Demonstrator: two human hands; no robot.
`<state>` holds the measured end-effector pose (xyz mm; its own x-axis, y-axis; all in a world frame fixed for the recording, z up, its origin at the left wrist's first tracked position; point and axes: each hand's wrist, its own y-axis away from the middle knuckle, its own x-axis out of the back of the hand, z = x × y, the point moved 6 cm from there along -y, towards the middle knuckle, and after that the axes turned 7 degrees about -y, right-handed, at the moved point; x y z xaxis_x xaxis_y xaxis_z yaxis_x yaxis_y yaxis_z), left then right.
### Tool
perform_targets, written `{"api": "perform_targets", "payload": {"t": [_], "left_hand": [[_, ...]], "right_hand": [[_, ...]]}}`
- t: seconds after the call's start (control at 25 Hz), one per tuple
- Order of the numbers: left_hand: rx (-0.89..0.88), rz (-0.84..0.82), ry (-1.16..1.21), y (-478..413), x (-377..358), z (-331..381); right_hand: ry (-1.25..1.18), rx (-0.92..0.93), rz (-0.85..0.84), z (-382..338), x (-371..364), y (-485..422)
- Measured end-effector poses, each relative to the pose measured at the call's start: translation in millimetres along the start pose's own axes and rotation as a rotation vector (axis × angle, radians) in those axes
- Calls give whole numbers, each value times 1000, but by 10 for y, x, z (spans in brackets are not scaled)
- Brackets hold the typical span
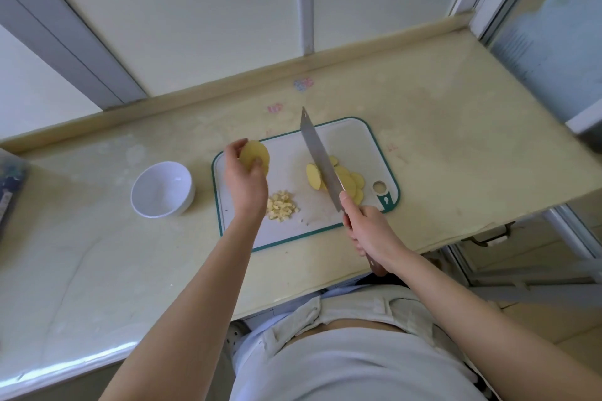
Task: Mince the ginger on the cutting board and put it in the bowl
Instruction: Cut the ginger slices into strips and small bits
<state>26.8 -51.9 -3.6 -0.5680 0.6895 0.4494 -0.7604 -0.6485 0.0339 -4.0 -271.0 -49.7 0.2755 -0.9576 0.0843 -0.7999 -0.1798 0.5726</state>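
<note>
A white cutting board (286,169) with a green rim lies on the counter. My left hand (246,177) pinches a few round ginger slices (255,155) above the board's left end. A small pile of minced ginger (281,207) sits just right of that wrist. More ginger slices (348,182) lie fanned out on the board's right part. My right hand (371,231) grips the wooden handle of a long kitchen knife (319,159), whose blade slants over those slices. An empty white bowl (163,189) stands left of the board.
The beige counter (456,140) ends at a raised back edge by the window frames. Its right end drops off beside a metal frame (560,238). A dark object (9,185) sits at the far left edge. My body stands close to the front edge.
</note>
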Motion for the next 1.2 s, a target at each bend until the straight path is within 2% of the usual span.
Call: {"api": "perform_targets", "payload": {"t": [0.08, 0.16, 0.48, 0.68, 1.04, 1.2], "left_hand": [[59, 154, 84, -26, 211, -32], [81, 234, 135, -44, 361, -74], [99, 271, 136, 16, 576, -315], [149, 221, 134, 89, 535, -408], [299, 97, 16, 235, 224, -567], [318, -18, -12, 308, -15, -606]], "right_hand": [[-42, -51, -100, -23, -154, 35], [-8, -67, -180, -30, -326, 57], [146, -201, -374, 105, -845, 52], [228, -170, -306, 112, -792, -76], [171, -137, -178, -23, -422, -257], [160, -132, -160, -59, -406, -279]]}}
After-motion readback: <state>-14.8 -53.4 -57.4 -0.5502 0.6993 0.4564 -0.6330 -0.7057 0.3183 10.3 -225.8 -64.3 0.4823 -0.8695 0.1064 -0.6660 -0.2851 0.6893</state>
